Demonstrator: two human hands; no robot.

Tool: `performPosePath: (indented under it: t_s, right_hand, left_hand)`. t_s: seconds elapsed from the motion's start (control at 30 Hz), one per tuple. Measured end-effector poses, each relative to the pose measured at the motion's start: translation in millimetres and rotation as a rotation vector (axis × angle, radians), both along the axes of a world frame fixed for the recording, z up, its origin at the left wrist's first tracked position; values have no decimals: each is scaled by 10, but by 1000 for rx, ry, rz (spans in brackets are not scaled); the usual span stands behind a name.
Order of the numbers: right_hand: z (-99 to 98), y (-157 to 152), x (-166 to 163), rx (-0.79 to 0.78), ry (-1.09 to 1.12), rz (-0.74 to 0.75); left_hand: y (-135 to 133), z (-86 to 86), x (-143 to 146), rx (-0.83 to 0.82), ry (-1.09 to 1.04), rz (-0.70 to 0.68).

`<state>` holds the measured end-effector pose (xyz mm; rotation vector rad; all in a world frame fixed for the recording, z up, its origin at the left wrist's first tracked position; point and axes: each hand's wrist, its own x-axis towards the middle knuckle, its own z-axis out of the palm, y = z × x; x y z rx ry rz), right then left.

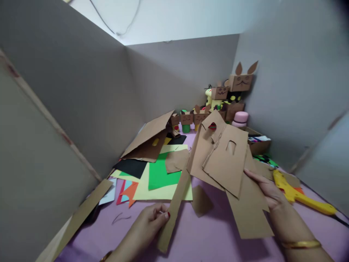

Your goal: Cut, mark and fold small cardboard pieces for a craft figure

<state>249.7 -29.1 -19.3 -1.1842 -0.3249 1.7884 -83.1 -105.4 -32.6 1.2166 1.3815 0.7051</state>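
My left hand (152, 222) pinches the lower part of a long, narrow cardboard strip (177, 196) between thumb and fingers. The strip's upper end meets a bunch of loose cardboard pieces (226, 156), held up by my right hand (268, 189) from their right side. One piece in this bunch has a small arched cut-out, and another has a hole with something red and green showing through. My right fingers are partly hidden behind the cardboard. Below the bunch, a brown cardboard scrap (201, 202) rests on the purple tabletop (196, 238).
A yellow glue gun (300, 194) lies at right. Green paper (158, 174), black paper (133, 168) and a folded cardboard sheet (149, 136) are at left. Cardboard-headed animal figures (241, 83), a pink-lidded container (240, 118) and an open box (259, 145) stand behind. Grey panels (180, 72) enclose the table.
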Motion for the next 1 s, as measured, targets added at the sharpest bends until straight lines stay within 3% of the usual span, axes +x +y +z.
performPosePath:
  t_s: [0.27, 0.43, 0.63, 0.7, 0.8, 0.87, 1.0]
  right_hand:
    - [59, -6, 68, 29, 40, -112]
    - [-8, 15, 56, 56, -25, -81]
    - [6, 1, -41, 83, 12, -27]
    - [20, -13, -72, 83, 11, 1]
    - [16, -25, -104, 88, -8, 39]
    - [2, -26, -122, 105, -18, 64]
    - [-1, -35, -165, 129, -75, 75]
  left_hand:
    - [266, -136, 363, 69, -34, -157]
    - [338, -145, 369, 70, 90, -222]
    - [490, 95, 130, 492, 571, -198]
    - [639, 146, 12, 700, 708, -131]
    - [1000, 226, -226, 971, 1004, 186]
    - [1289, 312, -423, 870, 1256, 368]
    - [1761, 525, -840, 722, 1337, 405]
